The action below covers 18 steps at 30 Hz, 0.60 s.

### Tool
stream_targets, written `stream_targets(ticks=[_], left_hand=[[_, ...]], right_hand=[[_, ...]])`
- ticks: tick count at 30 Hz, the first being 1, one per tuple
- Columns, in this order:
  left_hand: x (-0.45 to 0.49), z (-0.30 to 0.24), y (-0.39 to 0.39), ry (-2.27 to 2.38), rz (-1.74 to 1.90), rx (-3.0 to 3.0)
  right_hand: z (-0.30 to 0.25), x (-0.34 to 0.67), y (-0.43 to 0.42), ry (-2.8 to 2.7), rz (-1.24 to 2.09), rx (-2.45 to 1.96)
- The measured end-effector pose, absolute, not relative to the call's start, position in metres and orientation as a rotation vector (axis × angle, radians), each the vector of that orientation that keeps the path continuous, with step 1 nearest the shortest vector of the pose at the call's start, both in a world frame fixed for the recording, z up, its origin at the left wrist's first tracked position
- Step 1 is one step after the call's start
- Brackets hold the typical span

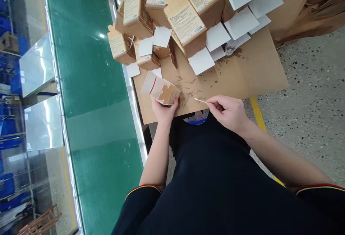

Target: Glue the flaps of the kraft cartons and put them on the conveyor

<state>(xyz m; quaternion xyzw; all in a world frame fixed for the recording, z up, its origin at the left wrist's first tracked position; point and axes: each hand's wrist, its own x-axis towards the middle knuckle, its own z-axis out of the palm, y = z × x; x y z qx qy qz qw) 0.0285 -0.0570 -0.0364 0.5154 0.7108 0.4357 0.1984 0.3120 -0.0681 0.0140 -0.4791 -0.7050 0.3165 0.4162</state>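
Note:
My left hand [164, 113] grips a small cardboard box [170, 94] near the table's front edge. The box's white flap [151, 85], marked with a red strip, stands raised and points away to the left. To the right, my right hand [228, 112] pinches a cotton swab [200, 100] between thumb and fingertips. The swab's pale tip points left toward the box, with a gap between them. Behind the hands, brown printed boxes [185, 21] stand in a cluster, several with white flaps opened out. A small glass jar [230, 48] sits among the white flaps.
A brown cardboard sheet [250, 69] covers the table, with dark wet spots near the jar. Left of it runs a green conveyor belt [99, 170] with a metal rail [134, 116]. Brown paper [323, 12] lies at the far right, above a speckled floor [304, 120].

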Motion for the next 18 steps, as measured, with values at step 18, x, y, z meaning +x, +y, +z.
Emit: stream_targets(ticks=[18], left_hand=[[-0.134,0.011,-0.11,2.067,1.834,0.823]], right_hand=[[0.017,0.331,-0.068,-1.66,0.783,-1.23]])
